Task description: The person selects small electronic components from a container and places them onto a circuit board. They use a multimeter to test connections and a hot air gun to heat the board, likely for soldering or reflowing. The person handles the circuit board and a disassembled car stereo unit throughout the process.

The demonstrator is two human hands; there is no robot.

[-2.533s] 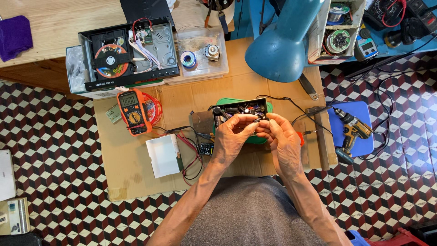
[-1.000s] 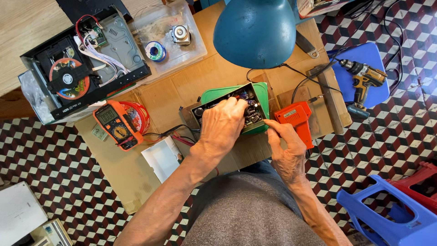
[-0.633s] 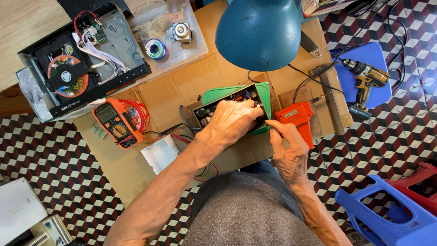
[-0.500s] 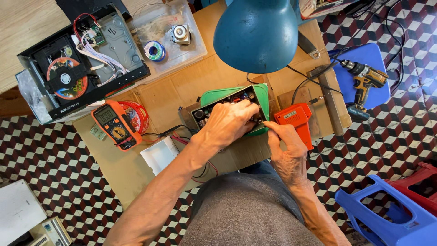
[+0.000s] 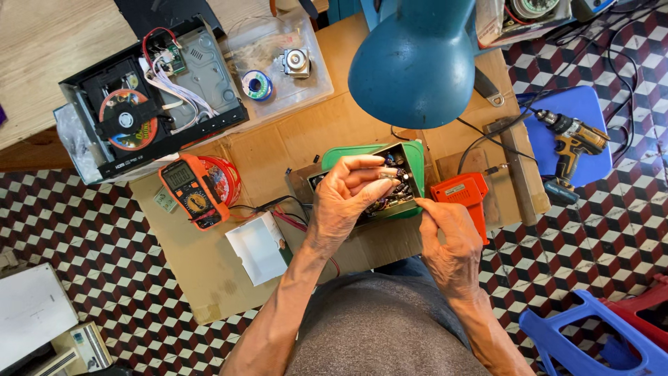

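Small metal box (image 5: 398, 182) of tiny electronic parts, open-topped, resting on a green plastic lid (image 5: 415, 154) near the right half of the cardboard-covered bench (image 5: 209, 271). Left hand (image 5: 346, 198) curled over the box, fingertips pinching a small silvery part above the heap. Right hand (image 5: 452, 244) just beside the box's near right corner, thumb and forefinger pressed together on something too small to tell. Orange soldering gun (image 5: 465, 196) of smooth plastic touching that hand. Farther left, white cardboard carton (image 5: 257, 247), orange multimeter (image 5: 189, 191). Round blue lamp shade (image 5: 416, 63) overhead; opened black disc player (image 5: 149, 94) at the far left corner.
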